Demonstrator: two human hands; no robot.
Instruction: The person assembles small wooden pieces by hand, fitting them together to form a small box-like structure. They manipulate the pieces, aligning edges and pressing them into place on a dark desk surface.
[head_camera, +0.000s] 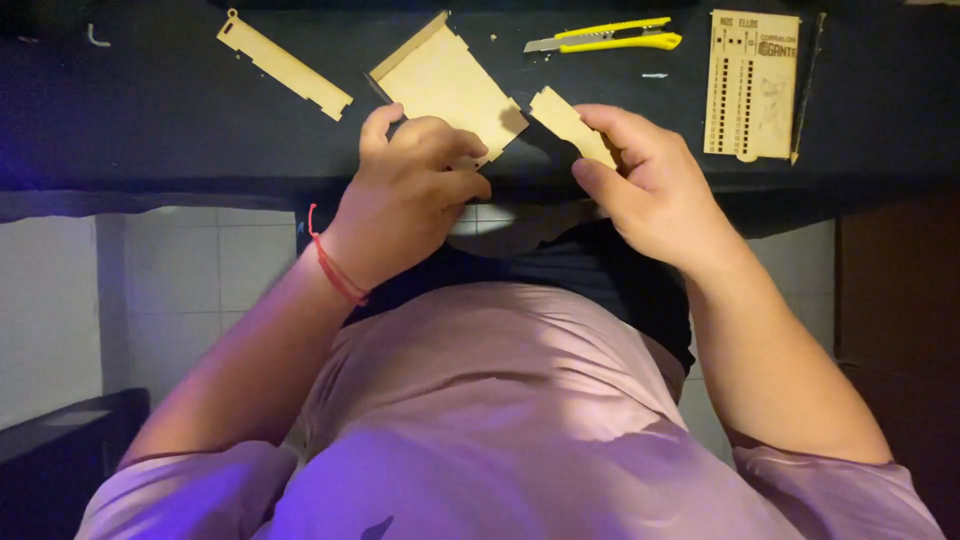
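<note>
A flat, squarish wooden panel (445, 85) with notched laser-cut edges lies tilted on the black tabletop (150, 120), and the left hand (410, 190) is closed over its near corner, fingers curled tight, pinning or gripping it there. Just to the right, the right hand (650, 185) pinches a small wooden tab piece (570, 125) between thumb and fingers, holding it close beside the panel's right corner, the two pieces near but apparently not yet touching. By the look of it, the step in hand is fitting the small piece to the panel's edge; that calls for lining the tab up with a notch and keeping the panel steady while it goes in. Further out, a long narrow wooden strip (283, 65) lies apart at the upper left, a yellow utility knife (605, 38) rests beyond the hands, and a tall wooden board with rows of small holes (752, 85) lies at the right. A red cord bracelet (335, 270) circles the left wrist.
</note>
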